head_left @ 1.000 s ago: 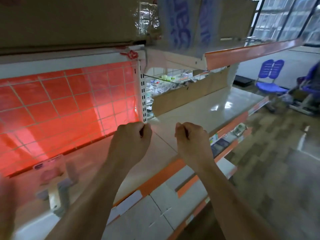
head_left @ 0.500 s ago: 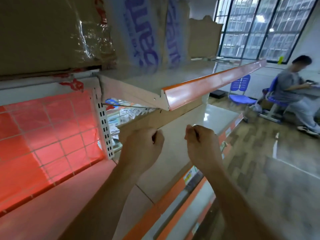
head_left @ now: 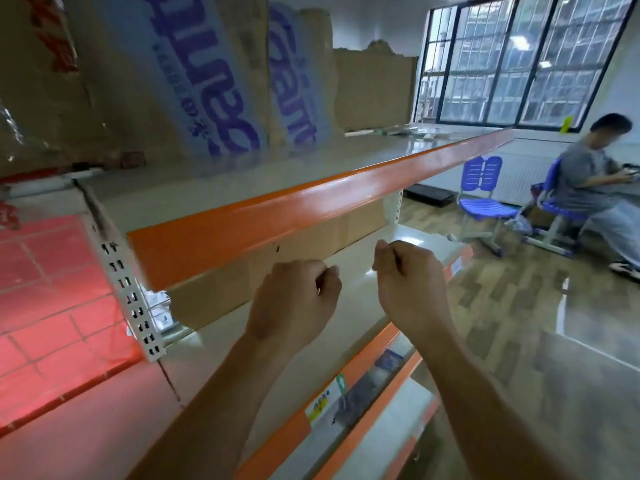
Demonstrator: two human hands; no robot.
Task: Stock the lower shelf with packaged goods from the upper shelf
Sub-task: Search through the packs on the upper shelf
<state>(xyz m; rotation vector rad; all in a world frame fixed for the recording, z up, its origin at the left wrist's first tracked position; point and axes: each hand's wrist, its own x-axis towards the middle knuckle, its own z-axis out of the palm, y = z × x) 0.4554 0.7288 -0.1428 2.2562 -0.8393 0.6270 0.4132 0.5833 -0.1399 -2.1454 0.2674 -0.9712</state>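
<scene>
Here, the left hand [head_left: 294, 299] and right hand [head_left: 408, 285] hover with fingers curled, holding nothing, above the lower shelf [head_left: 356, 306]; printed cardboard boxes [head_left: 214, 81] stand on the upper shelf [head_left: 311, 206].

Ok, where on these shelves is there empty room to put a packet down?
The lower shelf is bare between the cardboard back panel and its orange front edge, around the left hand and right hand. The upper shelf has a bare strip between the printed cardboard and its orange lip; clutter sits at its far end.
</scene>
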